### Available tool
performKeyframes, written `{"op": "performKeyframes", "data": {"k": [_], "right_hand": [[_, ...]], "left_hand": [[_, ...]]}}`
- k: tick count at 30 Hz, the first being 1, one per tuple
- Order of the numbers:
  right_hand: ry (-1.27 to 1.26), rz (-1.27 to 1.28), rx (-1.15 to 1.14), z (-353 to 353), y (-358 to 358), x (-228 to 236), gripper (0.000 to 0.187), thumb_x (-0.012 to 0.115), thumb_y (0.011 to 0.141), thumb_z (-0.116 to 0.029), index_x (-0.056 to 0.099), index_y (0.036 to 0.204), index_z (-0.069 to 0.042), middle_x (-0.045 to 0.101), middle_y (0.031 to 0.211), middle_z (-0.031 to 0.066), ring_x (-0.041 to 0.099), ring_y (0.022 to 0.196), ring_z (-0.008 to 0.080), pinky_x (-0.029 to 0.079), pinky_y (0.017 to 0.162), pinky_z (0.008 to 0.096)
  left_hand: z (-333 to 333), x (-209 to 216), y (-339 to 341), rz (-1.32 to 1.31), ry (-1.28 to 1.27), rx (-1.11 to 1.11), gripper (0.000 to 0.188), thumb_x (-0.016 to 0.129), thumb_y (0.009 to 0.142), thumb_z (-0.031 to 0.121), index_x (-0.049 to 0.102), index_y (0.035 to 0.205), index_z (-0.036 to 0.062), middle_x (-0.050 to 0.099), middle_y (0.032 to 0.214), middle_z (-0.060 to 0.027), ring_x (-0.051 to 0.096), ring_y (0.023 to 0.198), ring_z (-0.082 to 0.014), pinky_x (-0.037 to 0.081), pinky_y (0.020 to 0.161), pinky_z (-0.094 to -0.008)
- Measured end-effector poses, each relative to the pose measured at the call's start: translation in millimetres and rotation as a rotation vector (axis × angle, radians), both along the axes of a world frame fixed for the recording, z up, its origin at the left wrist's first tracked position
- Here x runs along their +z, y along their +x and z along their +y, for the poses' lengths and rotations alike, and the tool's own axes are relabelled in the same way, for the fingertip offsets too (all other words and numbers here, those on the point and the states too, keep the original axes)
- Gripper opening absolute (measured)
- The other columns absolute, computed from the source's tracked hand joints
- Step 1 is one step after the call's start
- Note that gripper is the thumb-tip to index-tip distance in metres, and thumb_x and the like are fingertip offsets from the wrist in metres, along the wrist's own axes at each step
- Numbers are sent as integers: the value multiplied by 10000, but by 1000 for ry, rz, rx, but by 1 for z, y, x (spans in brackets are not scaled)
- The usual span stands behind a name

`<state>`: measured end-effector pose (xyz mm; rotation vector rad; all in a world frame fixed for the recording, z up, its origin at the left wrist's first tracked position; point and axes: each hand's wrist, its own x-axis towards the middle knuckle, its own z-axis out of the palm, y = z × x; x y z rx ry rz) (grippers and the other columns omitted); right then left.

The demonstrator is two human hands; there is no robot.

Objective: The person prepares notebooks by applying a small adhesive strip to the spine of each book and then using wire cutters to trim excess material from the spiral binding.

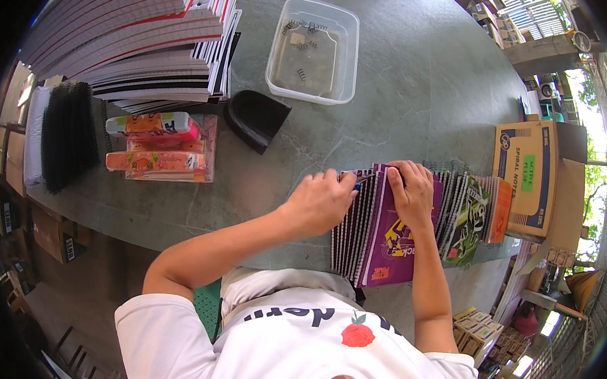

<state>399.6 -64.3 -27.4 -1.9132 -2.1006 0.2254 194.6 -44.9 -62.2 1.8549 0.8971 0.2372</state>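
Note:
Spiral notebooks stand in a tight row along the table's near edge. At the row's left, a purple-covered spiral notebook (391, 229) leans over more notebooks with dark wire bindings (352, 218). My right hand (413, 187) lies on the purple notebook's top edge, thumb and fingers gripping it. My left hand (323, 199) is closed round a small blue-handled tool (359, 184), mostly hidden by the fingers. Its thin metal end points at the notebook's upper corner, by the spiral. Further right in the row are green-and-black notebooks (471, 218) and orange ones (500, 210).
A clear plastic tub (316, 96) holds several black wire coil pieces. Left of it are a black curved holder (255, 120), pink packets (158, 159), black spiral coils (69, 136) and tall notebook stacks (152, 53). An open cardboard box (526, 178) stands at the right.

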Motion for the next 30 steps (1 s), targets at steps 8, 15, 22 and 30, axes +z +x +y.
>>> {"op": "performKeyframes", "data": {"k": [8, 15, 22, 30], "right_hand": [[111, -86, 8, -12, 24, 12, 394, 464, 919, -374, 576, 1081, -33, 579, 1100, 140, 551, 1001, 286, 323, 984, 377], [-104, 268, -659, -64, 62, 4, 708, 534, 866, -485, 379, 1325, 32, 523, 1203, 241, 530, 1082, 335, 402, 930, 379], [-493, 991, -746, -57, 80, -4, 827, 545, 827, -575, 345, 1343, 39, 564, 1171, 189, 540, 1084, 255, 411, 913, 343], [-462, 833, -722, -53, 48, 6, 917, 544, 818, -593, 289, 1334, 120, 441, 1295, 261, 459, 1194, 273, 361, 987, 327]], "left_hand": [[-2, -2, -38, 88, 371, 69, 397, 556, 842, 262, 482, 1156, 30, 525, 960, -175, 534, 871, -319, 412, 763, -417], [-6, -38, -63, 249, 870, 188, 482, 600, 816, 334, 514, 1168, 15, 491, 1121, -192, 476, 1061, -356, 342, 965, -450], [61, -24, 60, -307, -169, -11, 785, 278, 880, 657, 395, 1342, 33, 415, 1349, -220, 357, 1281, -341, 280, 1052, -416], [68, -13, 57, -314, -616, -539, 920, 148, 832, 733, 250, 1413, 26, 279, 1449, -143, 244, 1349, -245, 166, 1109, -360]]}}
